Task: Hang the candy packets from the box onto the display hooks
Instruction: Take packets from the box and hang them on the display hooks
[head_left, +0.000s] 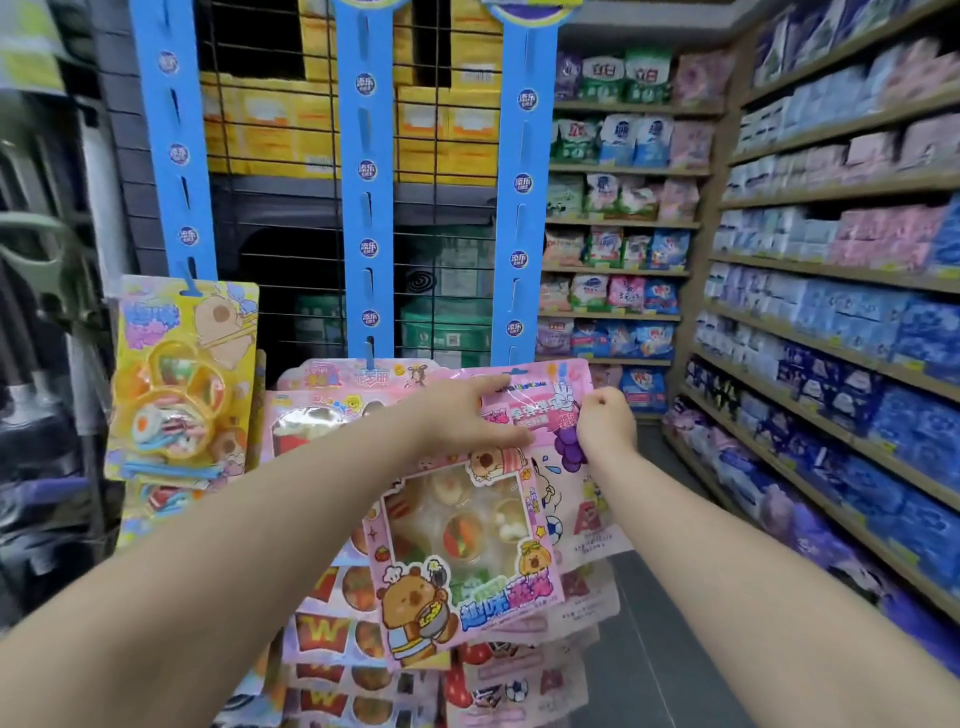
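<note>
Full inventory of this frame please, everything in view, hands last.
blue cardboard hanging strips: three, blue, upright before the grid.
black wire grid: one, black, behind the strips.
yellow cartons: several, yellow, behind the grid.
yellow blister candy packet: one, yellow, hanging on left strip.
pink burger-candy packet: one, pink, tilted, centre foreground.
pink grape candy packet: one, pink, behind it.
hung pink packets: stack, pink, under middle strip.
shelved soft packs: many, blue and pink, right shelves.
left hand: fingers flat on pink packets.
right hand: curled, pinching pink grape candy packet.

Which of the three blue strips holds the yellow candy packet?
The leftmost strip: the yellow packet hangs from its lower end. The packets at the other two strips are pink.
</note>
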